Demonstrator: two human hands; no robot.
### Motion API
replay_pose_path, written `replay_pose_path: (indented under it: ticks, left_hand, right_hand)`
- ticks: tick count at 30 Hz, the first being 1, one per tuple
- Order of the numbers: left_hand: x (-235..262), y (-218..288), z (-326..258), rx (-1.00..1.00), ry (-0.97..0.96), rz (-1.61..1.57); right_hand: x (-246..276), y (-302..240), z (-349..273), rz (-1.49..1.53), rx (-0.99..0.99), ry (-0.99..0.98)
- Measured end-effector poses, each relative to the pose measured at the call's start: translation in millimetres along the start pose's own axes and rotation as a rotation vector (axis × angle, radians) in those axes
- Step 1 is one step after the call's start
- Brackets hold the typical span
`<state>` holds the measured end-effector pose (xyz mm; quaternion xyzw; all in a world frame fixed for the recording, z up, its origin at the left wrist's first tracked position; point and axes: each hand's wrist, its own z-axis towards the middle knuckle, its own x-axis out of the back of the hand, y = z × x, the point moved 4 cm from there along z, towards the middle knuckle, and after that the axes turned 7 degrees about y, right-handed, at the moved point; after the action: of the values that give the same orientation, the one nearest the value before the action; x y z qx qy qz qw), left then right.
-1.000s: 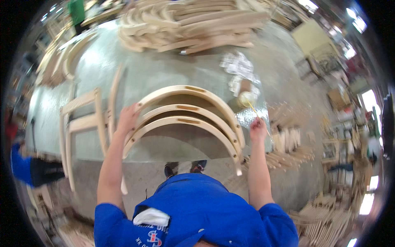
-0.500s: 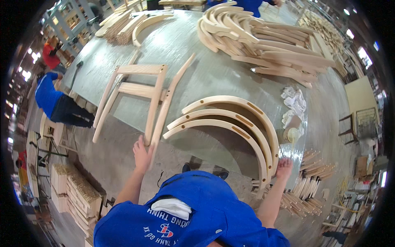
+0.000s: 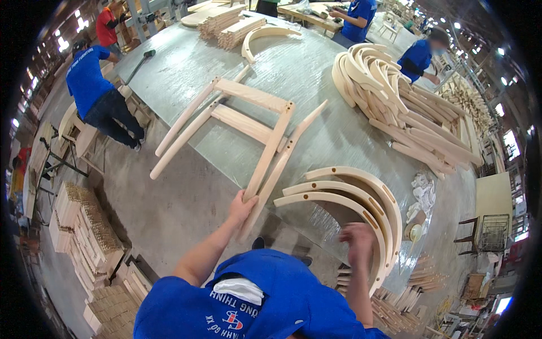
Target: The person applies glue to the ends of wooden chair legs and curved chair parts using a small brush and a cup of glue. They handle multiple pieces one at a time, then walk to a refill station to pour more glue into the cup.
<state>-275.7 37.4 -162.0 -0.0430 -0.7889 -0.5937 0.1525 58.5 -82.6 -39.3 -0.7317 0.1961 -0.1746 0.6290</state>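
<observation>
My left hand (image 3: 243, 206) is closed around the lower end of one leg of a light wooden chair frame (image 3: 251, 97). The frame lies on the table, its legs sticking out past the near edge, with two crosspieces joining its sides. In front of my right forearm, my right hand (image 3: 358, 240) hovers at the inner side of several curved wooden rails (image 3: 350, 189). Motion smears its fingers, and I cannot make out anything in them. The curved rails lie nested side by side, with slots and round holes along their faces.
A large heap of curved wooden parts (image 3: 412, 113) covers the far right of the table (image 3: 186, 65). A white rag (image 3: 423, 195) and a small pot (image 3: 416, 230) sit at the right edge. A mallet (image 3: 141, 65) lies far left. Co-workers stand around the table.
My right hand has moved from the outer right end of the curved rails to their inner side. My left hand stays on the frame's leg. The whole view has turned.
</observation>
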Motion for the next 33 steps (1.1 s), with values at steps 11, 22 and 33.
replay_pose_path:
  ticks: [11, 22, 33]
  left_hand:
    - [21, -19, -22, 0.081, 0.167, -0.268]
    - [83, -6, -5, 0.071, 0.280, -0.203]
    - [214, 65, 181, -0.078, 0.710, 0.670]
  right_hand:
    - [-246, 122, -39, -0.154, -0.466, -0.619]
    - [-319, 142, -47, 0.065, -0.316, -0.776]
    - [-479, 48, 29, -0.151, -0.331, -1.044]
